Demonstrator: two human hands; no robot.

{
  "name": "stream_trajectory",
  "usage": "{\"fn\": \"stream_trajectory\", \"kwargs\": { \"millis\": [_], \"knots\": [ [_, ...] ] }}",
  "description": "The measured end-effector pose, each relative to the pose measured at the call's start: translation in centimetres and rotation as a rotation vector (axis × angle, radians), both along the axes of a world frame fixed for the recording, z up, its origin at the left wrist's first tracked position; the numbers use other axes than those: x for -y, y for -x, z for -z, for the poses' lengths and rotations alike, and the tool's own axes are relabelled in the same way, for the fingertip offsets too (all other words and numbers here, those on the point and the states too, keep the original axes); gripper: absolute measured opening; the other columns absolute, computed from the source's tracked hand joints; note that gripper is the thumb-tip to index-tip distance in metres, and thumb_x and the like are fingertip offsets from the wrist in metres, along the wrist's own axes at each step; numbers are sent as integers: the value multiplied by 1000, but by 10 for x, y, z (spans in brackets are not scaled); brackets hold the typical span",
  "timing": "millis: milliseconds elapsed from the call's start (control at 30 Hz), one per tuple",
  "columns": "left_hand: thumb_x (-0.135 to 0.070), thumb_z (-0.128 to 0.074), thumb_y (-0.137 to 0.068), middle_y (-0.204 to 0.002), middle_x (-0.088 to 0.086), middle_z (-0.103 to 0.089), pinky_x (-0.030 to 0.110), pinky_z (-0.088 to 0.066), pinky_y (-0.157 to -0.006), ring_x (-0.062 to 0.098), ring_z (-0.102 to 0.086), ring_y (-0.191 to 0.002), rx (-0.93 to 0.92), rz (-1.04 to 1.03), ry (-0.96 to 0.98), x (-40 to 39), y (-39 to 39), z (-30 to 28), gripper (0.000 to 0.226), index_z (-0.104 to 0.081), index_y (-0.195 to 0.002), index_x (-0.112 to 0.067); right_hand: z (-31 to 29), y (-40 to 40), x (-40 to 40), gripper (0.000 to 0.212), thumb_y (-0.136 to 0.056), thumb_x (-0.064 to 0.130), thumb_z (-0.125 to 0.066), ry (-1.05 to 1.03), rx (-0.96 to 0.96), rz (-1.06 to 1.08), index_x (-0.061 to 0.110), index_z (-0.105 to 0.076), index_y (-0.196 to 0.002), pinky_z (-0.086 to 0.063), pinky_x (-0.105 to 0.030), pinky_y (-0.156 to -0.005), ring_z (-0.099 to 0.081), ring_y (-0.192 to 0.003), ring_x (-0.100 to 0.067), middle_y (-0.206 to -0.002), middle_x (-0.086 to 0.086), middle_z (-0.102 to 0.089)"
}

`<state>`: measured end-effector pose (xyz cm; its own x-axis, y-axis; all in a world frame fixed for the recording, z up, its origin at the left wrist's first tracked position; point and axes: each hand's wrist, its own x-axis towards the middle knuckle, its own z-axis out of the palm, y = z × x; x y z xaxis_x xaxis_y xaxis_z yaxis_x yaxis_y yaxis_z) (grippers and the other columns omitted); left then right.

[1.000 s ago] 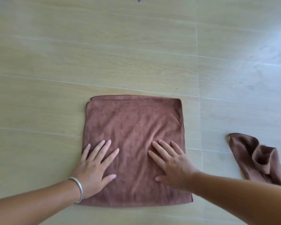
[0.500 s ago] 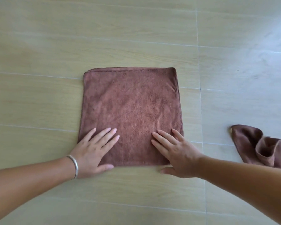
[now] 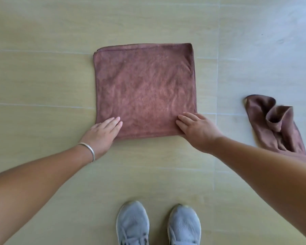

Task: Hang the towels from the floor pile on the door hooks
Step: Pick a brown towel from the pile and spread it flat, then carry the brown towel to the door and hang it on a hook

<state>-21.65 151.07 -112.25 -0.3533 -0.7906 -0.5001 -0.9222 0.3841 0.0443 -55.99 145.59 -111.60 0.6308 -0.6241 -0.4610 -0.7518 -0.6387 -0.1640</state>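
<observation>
A brown towel (image 3: 145, 89), folded into a flat square, lies on the pale wood-look floor (image 3: 42, 76). My left hand (image 3: 102, 133), with a silver bangle on its wrist, rests flat on the towel's near left corner, fingers straight. At the near right corner my right hand (image 3: 196, 128) lies flat with its fingers on the cloth. A second brown towel (image 3: 276, 128) lies crumpled on the floor to the right, apart from both hands. No door or hooks are in view.
My two grey sneakers (image 3: 157, 225) stand on the floor just below the folded towel, toes pointing toward it. Tile seams cross the floor around the towels.
Both hands have slid back along the folded towel to its near corners. The view has pulled back and tilted down, so the sneakers now show.
</observation>
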Motion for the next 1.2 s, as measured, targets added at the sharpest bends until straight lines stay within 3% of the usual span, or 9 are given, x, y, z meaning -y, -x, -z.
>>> {"fn": "stream_trajectory", "kwargs": {
  "millis": [33, 100, 200, 300, 400, 667, 1000, 1100, 1200],
  "knots": [
    [-6, -44, -92, -161, 3, -16, 36, -30, -111, 19, -20, -146, 75, -26, -68, -8, 1, -10, 65, -22, -153, -13, -12, 0, -12, 46, -101, 36, -40, -14, 23, 55, 14, -45, -141, -25, -39, -115, -31, -141, -23, -150, -5, -41],
    [-7, -34, -94, -160, -2, -20, 32, -31, -109, 14, -20, -146, 160, -70, -139, -26, 4, -32, 61, -21, -153, -18, -39, 0, -43, 39, -98, 28, -49, -53, 39, 115, 14, -54, -134, -28, -39, -112, -38, -137, -25, -141, -4, -51],
    [-8, -39, -92, -142, -5, -48, 33, -41, -101, 14, -39, -135, 164, -133, -148, -51, 9, -75, 49, -44, -138, -22, -87, 2, -85, 29, -89, 17, -62, -63, 73, 158, 13, -67, -117, -39, -40, -105, -51, -125, -28, -121, -4, -65],
    [-12, -47, -89, -121, -7, -60, 32, -46, -86, 15, -53, -118, 174, -160, -176, -70, 7, -129, 33, -57, -118, -25, -141, 3, -109, 21, -89, 21, -60, -48, 50, 198, 18, -67, -109, -38, -35, -100, -52, -122, -24, -109, 2, -66],
    [-15, -49, -88, -104, -6, -64, 30, -43, -74, 19, -60, -101, 194, -190, -186, -78, 1, -192, 20, -59, -102, -26, -203, 1, -113, 22, -97, 31, -47, -68, -2, 216, 22, -61, -112, -30, -32, -104, -41, -132, -20, -118, 5, -61],
    [-25, -39, -97, -100, -6, -64, 29, -40, -67, 21, -62, -93, 152, -275, -203, -52, -16, -408, 22, -59, -104, -28, -426, -6, -66, 39, -99, 21, -39, -58, -73, 175, 25, -42, -138, -16, -35, -115, -16, -145, -14, -146, 8, -38],
    [-30, -38, -97, -102, -6, -67, 29, -47, -74, 21, -63, -94, 43, -242, -174, 14, -16, -718, 28, -61, -113, -35, -714, 6, -15, 40, -100, 48, -32, 46, 3, 177, 30, -51, -131, -22, -31, -111, -25, -141, -12, -140, 11, -47],
    [-31, -42, -96, -93, -3, -68, 31, -49, -73, 22, -62, -87, -34, -269, -112, 34, -18, -798, 24, -64, -106, -32, -791, 7, 6, 38, -100, 39, -41, 144, 94, 204, 27, -49, -135, -25, -30, -112, -24, -142, -13, -148, 8, -41],
    [-43, -47, -97, -75, -2, -61, 27, -42, -64, 21, -56, -72, -276, -392, -100, 58, -20, -875, 30, -65, -84, -22, -868, 6, 24, 41, -93, 21, -57, 312, 258, 325, 28, -54, -133, -33, -26, -107, -34, -137, -12, -146, 9, -44]
  ]
}}
